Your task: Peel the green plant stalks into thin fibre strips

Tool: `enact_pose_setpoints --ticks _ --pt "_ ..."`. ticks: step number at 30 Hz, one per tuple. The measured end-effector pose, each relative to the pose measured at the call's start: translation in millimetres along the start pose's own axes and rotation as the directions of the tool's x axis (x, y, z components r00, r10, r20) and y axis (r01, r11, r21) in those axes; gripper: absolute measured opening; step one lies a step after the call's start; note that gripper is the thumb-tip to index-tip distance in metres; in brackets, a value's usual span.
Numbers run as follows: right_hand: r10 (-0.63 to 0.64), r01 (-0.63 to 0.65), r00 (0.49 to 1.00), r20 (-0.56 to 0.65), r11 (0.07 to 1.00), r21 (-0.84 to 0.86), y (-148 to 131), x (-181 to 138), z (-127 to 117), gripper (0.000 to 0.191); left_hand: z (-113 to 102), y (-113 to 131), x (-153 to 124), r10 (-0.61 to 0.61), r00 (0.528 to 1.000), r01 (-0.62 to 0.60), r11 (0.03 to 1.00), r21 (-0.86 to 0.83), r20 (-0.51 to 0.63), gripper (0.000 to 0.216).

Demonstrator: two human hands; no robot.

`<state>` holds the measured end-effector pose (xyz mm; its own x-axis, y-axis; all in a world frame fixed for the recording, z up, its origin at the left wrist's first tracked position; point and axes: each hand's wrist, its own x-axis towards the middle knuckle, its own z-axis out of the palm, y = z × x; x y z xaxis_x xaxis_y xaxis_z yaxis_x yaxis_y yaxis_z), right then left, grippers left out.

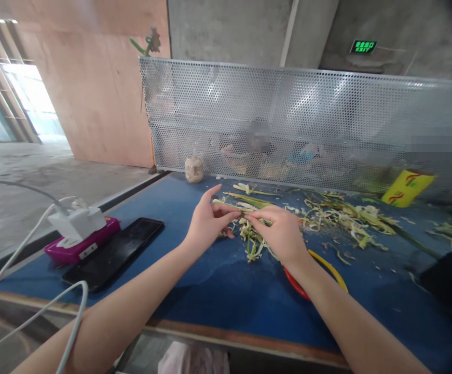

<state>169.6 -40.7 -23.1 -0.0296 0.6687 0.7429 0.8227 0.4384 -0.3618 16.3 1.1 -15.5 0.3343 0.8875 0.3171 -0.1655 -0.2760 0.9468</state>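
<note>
Your left hand (208, 224) and your right hand (283, 232) meet in the middle of the blue table (226, 291), both pinching one green stalk (240, 206) with the fingertips. The stalk is held just above a small heap of peelings (251, 243); a black phone (114, 253) lies at the near left.

I get one view, from the camera on the person's head. It looks forward and down across the blue table (218, 296) toward the metal screen (327, 114) at the far edge. It sits close: the left hand (206, 222) and right hand (283, 232), both pinching a green stalk (236, 206), sit mid-frame.
</note>
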Motion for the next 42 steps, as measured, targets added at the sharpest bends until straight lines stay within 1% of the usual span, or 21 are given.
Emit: enact_pose_setpoints --ticks 2,4,6,8,11,13,15,17,20,23,27,29,32,34,36,39,42 --pt "0.05 -0.05 0.999 0.0 0.998 0.03 -0.7 -0.3 -0.3 0.013 -0.7 1.1 0.6 -0.004 1.0 0.004 1.0 0.006 -0.015 0.08" --pt "0.135 -0.134 0.991 0.002 0.986 0.096 -1.1 -0.5 0.0 0.013 -1.1 1.9 1.3 -0.004 1.0 0.004 1.0 0.011 -0.03 0.078" --pt "0.224 -0.224 0.974 0.023 0.955 0.192 -1.1 -0.2 1.2 0.013 -1.2 2.0 2.0 0.004 0.999 -0.003 1.0 0.009 -0.042 0.076" --pt "0.278 -0.287 0.958 0.075 0.903 0.319 -1.3 0.5 3.3 0.015 -1.1 1.6 2.3 0.014 0.999 -0.014 1.0 0.002 -0.038 0.074" --pt "0.306 -0.355 0.935 0.18 0.779 0.517 -3.3 1.4 6.5 0.017 -0.9 0.7 1.8 0.027 1.0 -0.027 1.0 -0.003 -0.002 0.068" --pt "0.316 -0.398 0.917 0.243 0.711 0.58 -5.3 1.7 7.4 0.017 -1.0 0.6 1.1 0.047 0.999 -0.047 0.999 -0.004 0.024 0.064" --pt "0.323 -0.43 0.903 0.284 0.69 0.583 -7.0 1.8 7.0 0.016 -1.5 1.1 0.6 0.062 0.997 -0.063 0.998 0.011 0.05 0.061" --pt "0.321 -0.436 0.9 0.296 0.702 0.564 -7.8 1.9 5.8 0.015 -2.2 1.8 0.5 0.054 0.996 -0.058 0.997 0.048 0.074 0.057" --pt "0.32 -0.426 0.904 0.284 0.72 0.548 -7.0 2.2 4.5 0.014 -3.2 2.4 1.2 0.034 0.995 -0.044 0.993 0.11 0.094 0.054" --pt "0.309 -0.405 0.914 0.263 0.742 0.534 -4.7 2.1 5.1 0.015 -4.0 2.1 2.3 0.023 0.993 -0.038 0.99 0.133 0.113 0.056" --pt "0.291 -0.383 0.921 0.258 0.795 0.47 -0.8 1.4 6.6 0.013 -5.4 2.0 3.1 0.001 0.987 -0.02 0.993 0.117 0.163 0.056" --pt "0.269 -0.348 0.934 0.235 0.833 0.43 -0.3 1.4 5.9 0.011 -6.6 1.6 3.3 -0.015 0.982 -0.002 0.996 0.09 0.188 0.062" --pt "0.146 -0.204 0.971 0.187 0.919 0.339 -2.5 2.2 2.9 0.01 -8.8 -0.2 3.6 -0.071 0.969 0.053 0.995 0.079 0.238 0.079" --pt "0.048 -0.103 0.979 0.197 0.955 0.278 -4.6 2.4 0.9 0.011 -10.3 -1.6 3.7 -0.108 0.959 0.088 0.992 0.087 0.262 0.083" --pt "-0.018 -0.041 0.974 0.224 0.966 0.255 -5.8 2.1 -0.3 0.012 -11.4 -2.1 3.6 -0.139 0.949 0.119 0.989 0.087 0.284 0.082" --pt "-0.085 0.015 0.964 0.251 0.963 0.27 -5.6 1.1 -1.2 0.012 -12.4 -0.7 3.3 -0.184 0.924 0.167 0.983 0.077 0.335 0.078" --pt "-0.152 0.067 0.95 0.275 0.953 0.295 -5.2 0.9 -3.3 0.011 -13.6 0.9 3.2 -0.227 0.906 0.198 0.973 0.116 0.357 0.076"
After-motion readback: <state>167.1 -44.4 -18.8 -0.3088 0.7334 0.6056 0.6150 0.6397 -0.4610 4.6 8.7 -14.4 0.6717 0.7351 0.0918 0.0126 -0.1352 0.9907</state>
